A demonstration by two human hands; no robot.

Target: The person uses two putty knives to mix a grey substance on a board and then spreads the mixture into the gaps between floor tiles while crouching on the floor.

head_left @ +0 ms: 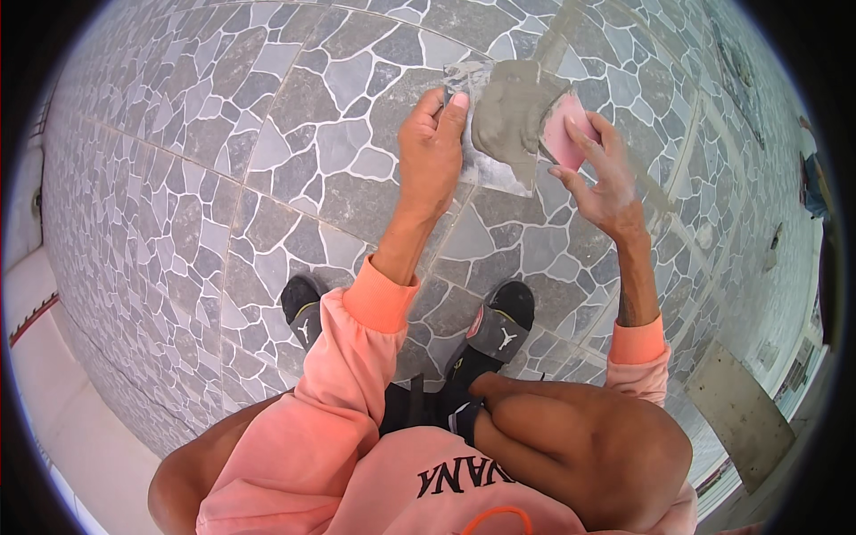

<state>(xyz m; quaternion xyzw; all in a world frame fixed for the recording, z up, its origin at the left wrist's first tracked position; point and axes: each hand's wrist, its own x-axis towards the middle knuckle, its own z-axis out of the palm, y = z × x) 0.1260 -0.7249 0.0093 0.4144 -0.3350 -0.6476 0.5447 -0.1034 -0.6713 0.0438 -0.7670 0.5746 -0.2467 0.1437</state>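
My left hand (431, 147) grips the left edge of a thin, shiny square plate (501, 176), thumb on top. A thick mound of wet grey grout (510, 116) covers much of the plate. In my right hand (610, 183) is a pink scraper (562, 132), pinched between thumb and fingers. Its left edge touches the right side of the grout mound. Both hands are held out in front of my knees, over the stone-patterned tile floor (357, 165).
Damp grey grout streaks run along a tile joint (555, 43) beyond the plate and to the right of my right hand. My feet in dark sandals (499, 330) stand on the tiles. A flat grey-brown slab (740, 415) lies at the lower right. Someone's dark clothing (815, 185) shows at the right rim.
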